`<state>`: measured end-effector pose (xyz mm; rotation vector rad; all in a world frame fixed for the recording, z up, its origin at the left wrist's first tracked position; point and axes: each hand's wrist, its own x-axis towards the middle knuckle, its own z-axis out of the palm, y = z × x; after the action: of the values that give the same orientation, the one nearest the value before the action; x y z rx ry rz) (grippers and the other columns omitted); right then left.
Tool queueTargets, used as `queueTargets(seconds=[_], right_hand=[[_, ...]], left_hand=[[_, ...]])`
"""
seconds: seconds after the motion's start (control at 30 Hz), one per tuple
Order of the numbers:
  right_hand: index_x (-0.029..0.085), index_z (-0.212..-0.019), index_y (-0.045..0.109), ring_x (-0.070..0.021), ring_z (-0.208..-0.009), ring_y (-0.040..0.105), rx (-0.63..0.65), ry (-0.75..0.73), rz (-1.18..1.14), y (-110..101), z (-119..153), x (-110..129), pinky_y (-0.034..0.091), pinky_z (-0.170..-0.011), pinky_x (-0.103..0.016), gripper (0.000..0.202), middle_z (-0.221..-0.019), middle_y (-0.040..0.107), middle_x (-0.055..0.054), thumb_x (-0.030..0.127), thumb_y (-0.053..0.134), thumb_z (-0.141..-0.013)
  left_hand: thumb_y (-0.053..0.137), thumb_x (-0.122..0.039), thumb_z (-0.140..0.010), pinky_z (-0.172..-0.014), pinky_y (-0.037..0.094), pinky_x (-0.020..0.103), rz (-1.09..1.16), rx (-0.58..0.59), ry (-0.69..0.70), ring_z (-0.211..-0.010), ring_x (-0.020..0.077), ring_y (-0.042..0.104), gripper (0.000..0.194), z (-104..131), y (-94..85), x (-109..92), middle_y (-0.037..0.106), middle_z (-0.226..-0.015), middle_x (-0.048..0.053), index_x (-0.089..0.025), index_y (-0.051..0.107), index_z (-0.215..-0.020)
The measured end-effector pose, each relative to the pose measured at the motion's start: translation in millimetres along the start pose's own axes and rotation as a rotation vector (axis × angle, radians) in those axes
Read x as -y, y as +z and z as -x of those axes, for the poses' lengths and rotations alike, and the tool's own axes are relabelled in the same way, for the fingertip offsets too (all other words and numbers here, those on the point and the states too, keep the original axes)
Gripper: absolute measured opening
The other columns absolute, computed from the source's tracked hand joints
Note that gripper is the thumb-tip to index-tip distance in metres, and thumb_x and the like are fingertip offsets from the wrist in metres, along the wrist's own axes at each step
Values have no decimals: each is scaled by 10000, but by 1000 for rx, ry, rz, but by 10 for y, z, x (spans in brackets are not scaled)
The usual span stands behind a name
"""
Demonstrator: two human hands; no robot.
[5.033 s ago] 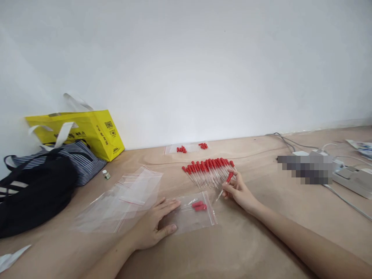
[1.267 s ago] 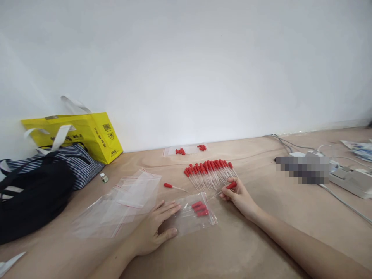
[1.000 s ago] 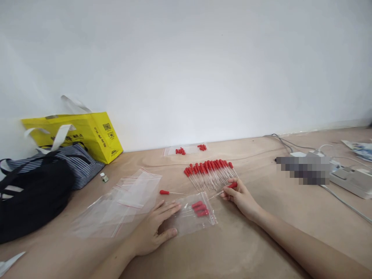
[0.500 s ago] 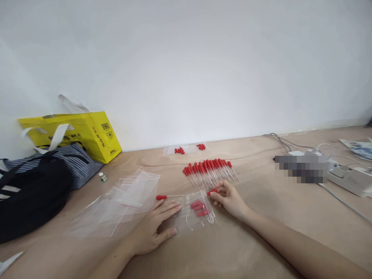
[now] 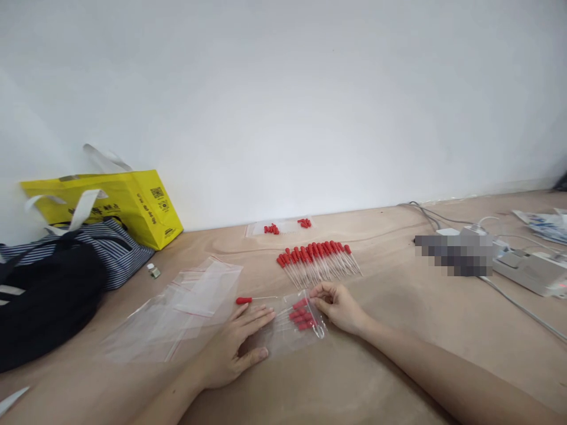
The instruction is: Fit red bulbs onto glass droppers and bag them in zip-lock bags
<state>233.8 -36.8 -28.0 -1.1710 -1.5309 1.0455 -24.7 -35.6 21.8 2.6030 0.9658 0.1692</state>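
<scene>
A clear zip bag (image 5: 283,342) lies flat on the table, its mouth toward the right. Inside it are several glass droppers with red rubber bulbs (image 5: 303,317). My left hand (image 5: 241,342) rests on the bag's left part, fingers stretched out and flat. At the bag's mouth my right hand (image 5: 334,307) is closed, thumb and finger pinched at the bulb end of the uppermost dropper (image 5: 300,303); the exact contact is partly hidden. One loose dropper (image 5: 244,300) lies just beyond my left fingertips. Behind the bag, a row of droppers (image 5: 314,260) lies with bulbs pointing away.
Empty zip bags (image 5: 199,295) overlap at left, near a small vial (image 5: 153,270). A filled bag (image 5: 287,226) lies by the wall. A yellow bag (image 5: 150,206) and a dark striped bag (image 5: 57,295) stand left. A power strip (image 5: 531,268) and cables are at right.
My right hand has moved left, and its dropper has slid into the bag beside the others. My left hand stays flat on the bag. The view has shifted slightly.
</scene>
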Motion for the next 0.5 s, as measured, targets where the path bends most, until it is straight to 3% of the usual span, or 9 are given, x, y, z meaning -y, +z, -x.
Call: queueTargets(seconds=[0.17, 0.3, 0.4, 0.5], right_hand=[[171, -740, 642, -139, -734, 575, 222, -84, 140, -45, 28, 100, 436, -677, -254, 168, -784, 647, -25, 260, 500, -754], [155, -735, 630, -109, -610, 527, 64, -44, 144, -96, -1, 51, 410, -561, -220, 173, -703, 622, -18, 293, 525, -735], [161, -719, 616, -88, -527, 470, -11, -11, 108, -117, -21, 4, 368, -494, -205, 163, -635, 590, -1, 308, 546, -719], [164, -723, 614, -88, -514, 454, -8, 3, 91, -119, -20, -15, 359, -490, -210, 168, -615, 576, 3, 315, 541, -722]], left_hand=[[452, -417, -822, -1020, 193, 499, 12, -14, 16, -1227, 245, 320, 494, -1, 4, 1, 405, -1317, 28, -302, 332, -1287], [475, -417, -805, -982, 290, 449, -25, -78, 36, -1186, 249, 373, 469, 9, 26, 20, 421, -1304, 41, -291, 397, -1250], [419, -346, -837, -918, 351, 413, -118, -267, -7, -1093, 231, 453, 293, -3, 42, 99, 522, -1182, 51, -263, 553, -1084], [378, -293, -843, -857, 366, 425, -218, -455, -156, -1001, 229, 498, 255, -39, 41, 223, 579, -1062, 53, -243, 607, -944]])
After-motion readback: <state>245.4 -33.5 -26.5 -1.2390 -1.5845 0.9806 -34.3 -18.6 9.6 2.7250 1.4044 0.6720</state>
